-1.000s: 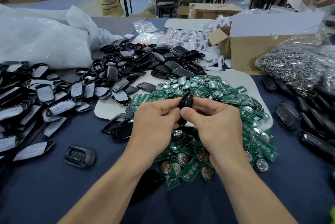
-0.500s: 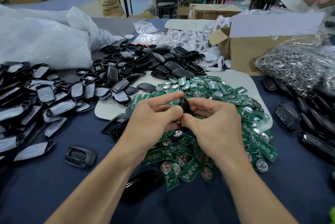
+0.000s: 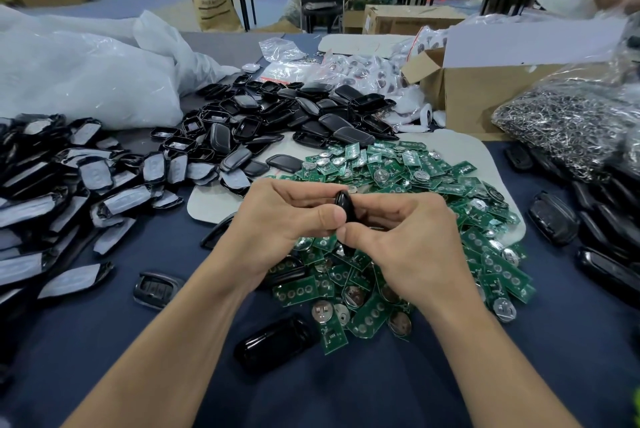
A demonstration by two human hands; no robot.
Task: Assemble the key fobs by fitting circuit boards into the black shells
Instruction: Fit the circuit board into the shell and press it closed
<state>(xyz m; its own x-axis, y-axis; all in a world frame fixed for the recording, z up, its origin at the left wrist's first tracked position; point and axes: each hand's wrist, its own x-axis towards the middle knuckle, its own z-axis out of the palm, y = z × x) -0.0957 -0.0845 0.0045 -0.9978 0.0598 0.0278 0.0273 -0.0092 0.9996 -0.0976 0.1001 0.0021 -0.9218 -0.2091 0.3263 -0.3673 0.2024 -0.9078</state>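
Both hands are meeting over the middle of the tabletop (image 3: 104, 341), and a single black fob (image 3: 343, 200) is pinched between them. The left hand (image 3: 277, 219) is clamping it from one side, thumb pressed against the near face, while the right hand (image 3: 405, 237) is closing on it from the other, thumb tip pushing at its lower end. The fob is standing on edge, its long axis running roughly up and down, top end poking out above the fingers and bottom end showing just below the thumbs. Neither hand is nearer than the other; they are sharing the grip evenly. I judge they are squeezing the two halves shut over a board, though the board itself is hidden inside.

Directly under the hands a heap of green boards (image 3: 398, 178) is spreading across a pale mat (image 3: 214, 206) and spilling onto the blue cloth towards the near edge. Loose shells (image 3: 277, 116) are piled just behind the mat towards the far edge. A glossy finished-looking fob (image 3: 273, 341) is lying near the front, beside the left forearm.

A cardboard box (image 3: 485, 95) is sitting at the far right; what is in it I cannot see. A clear bag (image 3: 571, 122) beside it is holding metal rings.
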